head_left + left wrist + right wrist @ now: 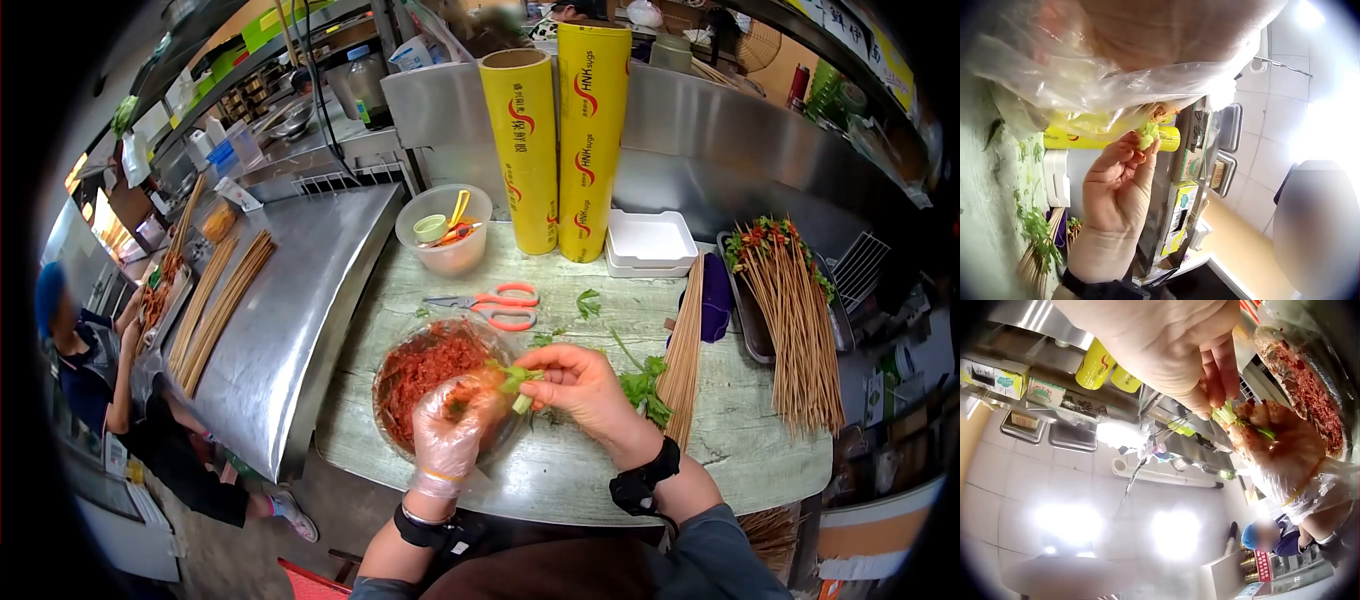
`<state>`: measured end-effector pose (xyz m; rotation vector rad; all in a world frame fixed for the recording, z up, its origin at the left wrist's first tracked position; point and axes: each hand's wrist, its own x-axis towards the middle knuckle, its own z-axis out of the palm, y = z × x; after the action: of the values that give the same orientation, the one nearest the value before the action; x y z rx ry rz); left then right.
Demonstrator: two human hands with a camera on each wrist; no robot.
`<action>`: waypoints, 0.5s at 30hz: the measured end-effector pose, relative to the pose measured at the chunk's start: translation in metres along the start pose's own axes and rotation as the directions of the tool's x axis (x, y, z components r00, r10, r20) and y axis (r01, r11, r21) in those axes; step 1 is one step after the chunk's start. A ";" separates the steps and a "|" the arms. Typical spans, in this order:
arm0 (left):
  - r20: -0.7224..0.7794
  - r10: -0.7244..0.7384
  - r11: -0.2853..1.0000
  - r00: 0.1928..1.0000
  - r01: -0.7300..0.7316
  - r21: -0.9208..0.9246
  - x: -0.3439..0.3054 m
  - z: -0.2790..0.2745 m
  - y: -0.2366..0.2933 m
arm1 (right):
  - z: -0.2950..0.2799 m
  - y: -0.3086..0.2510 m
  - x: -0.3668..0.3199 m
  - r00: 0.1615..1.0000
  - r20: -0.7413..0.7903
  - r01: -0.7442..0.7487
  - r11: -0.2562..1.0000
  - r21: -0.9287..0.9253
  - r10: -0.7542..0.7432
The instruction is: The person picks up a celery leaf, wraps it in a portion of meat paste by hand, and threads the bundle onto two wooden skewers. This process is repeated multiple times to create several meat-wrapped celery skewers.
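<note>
My left hand, in a clear plastic glove with a yellow band at the wrist, is over a clear bowl of red minced meat. Its fingers curl around some of the red meat, and a green stem shows against them in the right wrist view. My bare right hand pinches a small bunch of leafy green stalks between thumb and fingers, right at the gloved fingertips. Red smears mark the right fingertips. Greens bridge both hands in the right wrist view.
Scissors with orange handles lie behind the bowl. Loose leaves and bare skewers lie to the right, near a tray of loaded skewers. Two yellow film rolls, a tub and white boxes stand behind. Another person works at left.
</note>
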<state>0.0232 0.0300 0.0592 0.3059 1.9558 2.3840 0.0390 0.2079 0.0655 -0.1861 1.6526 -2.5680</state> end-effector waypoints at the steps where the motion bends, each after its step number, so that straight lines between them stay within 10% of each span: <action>1: 0.014 0.018 1.000 1.000 -0.018 0.025 -0.001 0.000 0.000 | -0.001 0.003 0.000 1.000 0.003 0.027 1.000 -0.003 -0.027; 8: 0.067 0.268 0.929 0.961 -0.276 0.248 0.002 -0.002 0.011 | -0.005 0.007 0.002 0.990 -0.034 0.135 0.990 -0.045 -0.137; 12: 0.051 0.583 0.653 0.811 -0.505 0.565 0.013 -0.027 0.018 | -0.004 0.004 0.002 0.979 -0.070 0.184 0.978 -0.097 -0.192; 15: 0.378 0.567 0.373 0.732 -0.637 0.674 -0.001 -0.013 0.039 | 0.000 0.005 0.001 0.977 -0.046 0.203 0.973 -0.108 -0.209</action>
<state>0.0252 0.0090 0.0942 1.3582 3.1349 1.4329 0.0384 0.2053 0.0607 -0.3094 1.8813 -2.6582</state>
